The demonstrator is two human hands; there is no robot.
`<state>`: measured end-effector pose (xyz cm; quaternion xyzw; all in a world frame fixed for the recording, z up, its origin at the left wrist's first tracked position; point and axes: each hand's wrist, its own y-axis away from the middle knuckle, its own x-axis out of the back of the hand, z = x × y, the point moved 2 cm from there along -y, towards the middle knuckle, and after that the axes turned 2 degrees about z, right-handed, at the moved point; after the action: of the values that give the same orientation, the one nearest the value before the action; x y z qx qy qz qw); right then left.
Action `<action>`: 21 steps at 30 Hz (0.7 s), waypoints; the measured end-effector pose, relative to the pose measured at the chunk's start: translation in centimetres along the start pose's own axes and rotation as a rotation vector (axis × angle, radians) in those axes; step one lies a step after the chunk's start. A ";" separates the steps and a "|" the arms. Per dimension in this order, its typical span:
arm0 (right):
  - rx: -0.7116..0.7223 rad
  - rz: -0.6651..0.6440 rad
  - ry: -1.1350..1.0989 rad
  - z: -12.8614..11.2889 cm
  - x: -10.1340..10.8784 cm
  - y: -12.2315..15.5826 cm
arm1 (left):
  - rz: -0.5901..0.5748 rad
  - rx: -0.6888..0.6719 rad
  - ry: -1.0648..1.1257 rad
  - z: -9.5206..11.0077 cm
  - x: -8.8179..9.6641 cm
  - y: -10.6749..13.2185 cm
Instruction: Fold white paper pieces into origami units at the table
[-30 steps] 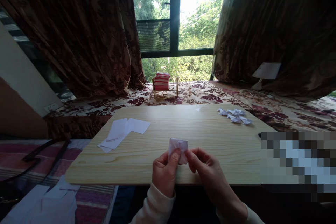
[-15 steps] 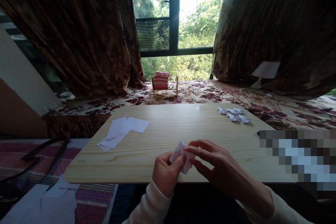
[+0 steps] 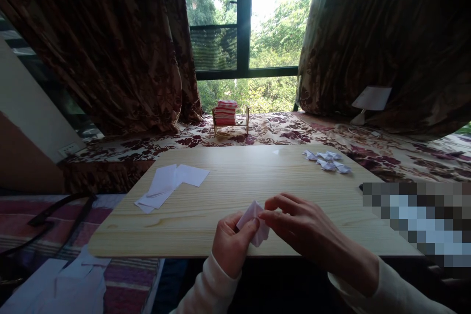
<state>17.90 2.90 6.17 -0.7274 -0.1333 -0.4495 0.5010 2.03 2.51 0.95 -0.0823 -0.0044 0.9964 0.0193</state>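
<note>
A small folded piece of white paper (image 3: 256, 228) is held above the table's near edge. My left hand (image 3: 233, 239) grips its left side, thumb pressed on the front face. My right hand (image 3: 300, 221) pinches the paper's right edge, fingers curled together. Several folded white paper pieces (image 3: 327, 161) lie grouped at the table's far right. Flat white paper sheets (image 3: 165, 184) overlap on the left of the table (image 3: 235, 169).
More white paper (image 3: 69, 284) lies on the striped cloth at lower left, near a dark strap (image 3: 61, 208). Beyond the table, a small wooden rack (image 3: 231, 127) holds red-and-white striped cloths (image 3: 225, 113). A white lamp (image 3: 371, 99) stands at right. One patch at right is pixelated.
My right fingers have drawn closer together and closed on the paper's right edge. The left hand keeps its grip almost in place.
</note>
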 end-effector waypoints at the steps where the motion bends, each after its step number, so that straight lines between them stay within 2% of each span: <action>1: -0.002 0.004 0.004 0.0 0.0 -0.1 | -0.004 -0.004 -0.012 0.0 0.0 0.0; 9: -0.034 -0.014 -0.051 -0.2 0.1 -0.5 | -0.008 -0.065 -0.058 0.2 0.0 0.3; 21: -0.161 -0.087 -0.084 -0.5 -0.5 -0.8 | -0.007 -0.065 -0.073 0.3 -0.1 0.4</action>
<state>16.82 2.95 6.29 -0.7771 -0.1493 -0.4492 0.4149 2.08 2.07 1.26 -0.0465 -0.0378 0.9980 0.0198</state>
